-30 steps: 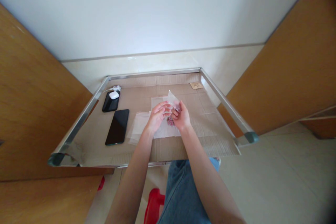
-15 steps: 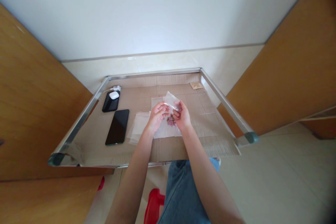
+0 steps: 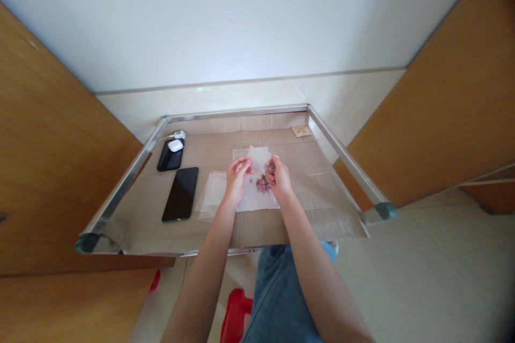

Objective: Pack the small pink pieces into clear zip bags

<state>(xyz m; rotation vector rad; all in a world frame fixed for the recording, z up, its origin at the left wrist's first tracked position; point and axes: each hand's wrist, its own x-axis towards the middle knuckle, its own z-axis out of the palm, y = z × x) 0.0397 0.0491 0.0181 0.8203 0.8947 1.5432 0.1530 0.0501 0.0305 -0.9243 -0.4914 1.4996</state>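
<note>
L grip (image 3: 238, 178), R grip (image 3: 278, 176) lower on bag (image 3: 259, 156)

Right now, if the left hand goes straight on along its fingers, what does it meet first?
Probably the clear plastic bag, right at the fingertips of the left hand; the right hand lies just beyond. Depth is hard to judge from this view.

Bare left forearm (image 3: 201, 278) and bare right forearm (image 3: 317, 284), unsleeved down to the lower frame edge; bare left hand (image 3: 237, 178) and bare right hand (image 3: 278, 178). Lower garment: faded blue denim jeans (image 3: 281, 295), loose-fitting.
</note>
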